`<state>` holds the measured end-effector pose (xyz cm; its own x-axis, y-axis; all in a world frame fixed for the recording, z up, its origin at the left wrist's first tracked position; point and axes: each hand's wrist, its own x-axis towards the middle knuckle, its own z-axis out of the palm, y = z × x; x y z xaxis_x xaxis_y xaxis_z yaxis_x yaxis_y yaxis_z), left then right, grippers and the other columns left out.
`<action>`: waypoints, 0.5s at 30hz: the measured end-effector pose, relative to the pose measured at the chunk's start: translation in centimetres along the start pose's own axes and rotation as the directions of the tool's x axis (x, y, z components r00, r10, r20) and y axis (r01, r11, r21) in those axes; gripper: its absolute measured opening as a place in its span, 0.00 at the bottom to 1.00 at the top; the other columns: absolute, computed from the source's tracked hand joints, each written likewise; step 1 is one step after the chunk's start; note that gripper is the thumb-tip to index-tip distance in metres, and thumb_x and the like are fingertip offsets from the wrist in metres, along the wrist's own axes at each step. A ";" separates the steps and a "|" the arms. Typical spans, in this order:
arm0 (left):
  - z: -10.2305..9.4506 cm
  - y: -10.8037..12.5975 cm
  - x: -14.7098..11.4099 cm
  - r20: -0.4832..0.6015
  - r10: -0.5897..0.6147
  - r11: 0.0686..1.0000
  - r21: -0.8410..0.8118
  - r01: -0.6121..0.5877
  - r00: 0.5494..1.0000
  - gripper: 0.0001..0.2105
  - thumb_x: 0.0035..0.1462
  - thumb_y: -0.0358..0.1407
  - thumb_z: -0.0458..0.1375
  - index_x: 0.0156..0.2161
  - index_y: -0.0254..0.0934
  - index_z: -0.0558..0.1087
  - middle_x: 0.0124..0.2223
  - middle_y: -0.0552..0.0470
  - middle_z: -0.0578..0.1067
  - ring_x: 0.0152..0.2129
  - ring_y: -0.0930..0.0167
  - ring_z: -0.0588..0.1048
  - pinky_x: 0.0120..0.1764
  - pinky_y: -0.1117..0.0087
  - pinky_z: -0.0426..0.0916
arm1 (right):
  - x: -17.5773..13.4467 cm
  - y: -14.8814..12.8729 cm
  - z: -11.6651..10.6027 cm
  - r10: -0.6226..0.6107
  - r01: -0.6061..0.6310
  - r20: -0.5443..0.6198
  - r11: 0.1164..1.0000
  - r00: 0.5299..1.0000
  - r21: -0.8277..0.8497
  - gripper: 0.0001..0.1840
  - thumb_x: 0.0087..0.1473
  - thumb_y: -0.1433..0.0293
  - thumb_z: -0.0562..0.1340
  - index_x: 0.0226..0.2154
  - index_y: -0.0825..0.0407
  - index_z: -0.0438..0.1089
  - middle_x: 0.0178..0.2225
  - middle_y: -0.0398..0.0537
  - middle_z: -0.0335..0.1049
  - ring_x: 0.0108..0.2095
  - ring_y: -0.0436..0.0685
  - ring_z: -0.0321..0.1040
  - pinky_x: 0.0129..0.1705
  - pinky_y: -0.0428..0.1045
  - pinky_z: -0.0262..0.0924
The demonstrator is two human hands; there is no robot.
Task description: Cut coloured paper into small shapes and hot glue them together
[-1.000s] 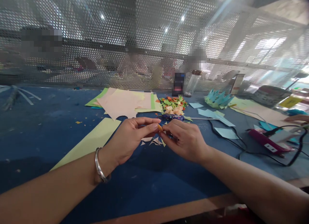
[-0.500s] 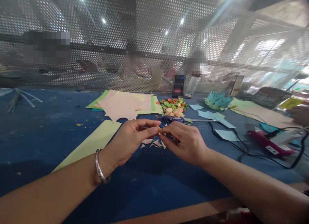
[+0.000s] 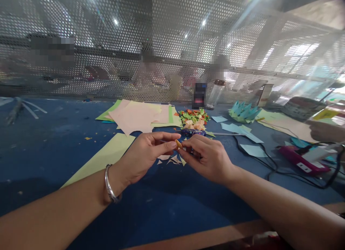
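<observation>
Fingertips of my left hand (image 3: 147, 149) pinch a small orange-yellow piece (image 3: 178, 144), which looks like folded paper. My right hand (image 3: 210, 156) closes its thumb and fingers on the other end of that same piece. Both hands hover above the blue table, a silver bangle on the left wrist. Pale paper scraps (image 3: 175, 159) lie just beneath the fingers. Right behind the hands rests a dark blue patterned object (image 3: 193, 132), partly hidden. Farther back is a heap of small green, orange and peach folded paper pieces (image 3: 194, 117).
Pink and green paper sheets (image 3: 134, 115) are stacked at back left; a yellow-green sheet (image 3: 105, 154) lies by my left forearm. To the right are blue paper pieces (image 3: 253, 150), a spiky blue-green paper piece (image 3: 244, 111), a purple power strip (image 3: 303, 162) with cables, and a glass bottle (image 3: 215, 93).
The orange-yellow piece is turned slightly and shows a little more between my fingertips. Both hands stay almost in place. At far right, another person's hand has shifted left.
</observation>
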<state>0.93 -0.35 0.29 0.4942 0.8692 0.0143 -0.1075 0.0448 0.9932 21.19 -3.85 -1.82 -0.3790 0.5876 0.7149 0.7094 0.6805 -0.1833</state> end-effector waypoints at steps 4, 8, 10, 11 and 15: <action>-0.2 -0.2 0.0 0.016 0.046 0.999 0.022 -0.046 0.999 0.17 0.55 0.38 0.69 0.50 0.37 0.78 0.45 0.50 0.80 0.41 0.72 0.76 0.46 0.71 0.69 | 0.1 0.0 0.0 -0.001 0.001 -0.007 1.000 1.000 0.002 0.09 0.64 0.67 0.61 0.37 0.56 0.74 0.28 0.46 0.71 0.24 0.48 0.62 0.28 0.46 0.59; -0.3 -0.6 0.2 0.035 0.118 0.991 0.059 -0.120 0.992 0.18 0.55 0.39 0.69 0.50 0.38 0.75 0.44 0.51 0.77 0.41 0.73 0.75 0.45 0.72 0.70 | 0.0 0.1 0.0 0.016 -0.016 -0.009 1.000 1.000 0.007 0.09 0.64 0.67 0.61 0.37 0.55 0.75 0.28 0.46 0.71 0.23 0.47 0.62 0.27 0.45 0.58; -0.4 -0.7 0.2 0.032 0.156 0.984 0.082 -0.158 0.987 0.18 0.54 0.38 0.70 0.49 0.38 0.74 0.43 0.52 0.77 0.40 0.73 0.75 0.45 0.71 0.70 | 0.0 0.1 0.0 0.021 -0.020 -0.015 1.000 1.000 0.006 0.09 0.64 0.67 0.62 0.38 0.55 0.75 0.28 0.45 0.71 0.23 0.47 0.62 0.28 0.45 0.58; -0.4 -0.8 0.2 0.027 0.170 0.981 0.092 -0.172 0.985 0.18 0.54 0.38 0.70 0.48 0.38 0.74 0.43 0.53 0.76 0.40 0.73 0.75 0.46 0.71 0.70 | 0.0 0.1 0.0 0.020 -0.020 -0.019 1.000 1.000 0.004 0.09 0.63 0.67 0.62 0.37 0.56 0.75 0.28 0.45 0.71 0.23 0.47 0.62 0.28 0.45 0.58; -0.3 -0.8 0.3 0.017 0.203 0.972 0.120 -0.203 0.979 0.17 0.53 0.38 0.70 0.46 0.38 0.73 0.42 0.53 0.76 0.40 0.72 0.75 0.45 0.69 0.71 | 0.0 0.0 0.0 0.007 -0.007 -0.025 1.000 1.000 0.001 0.09 0.63 0.67 0.62 0.37 0.56 0.75 0.28 0.45 0.71 0.24 0.47 0.63 0.28 0.45 0.59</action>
<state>0.89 0.00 -0.50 0.4770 0.8516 0.2172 -0.1017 -0.1921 0.9761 21.22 -3.83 -1.79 -0.3586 0.5814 0.7303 0.7115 0.6767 -0.1893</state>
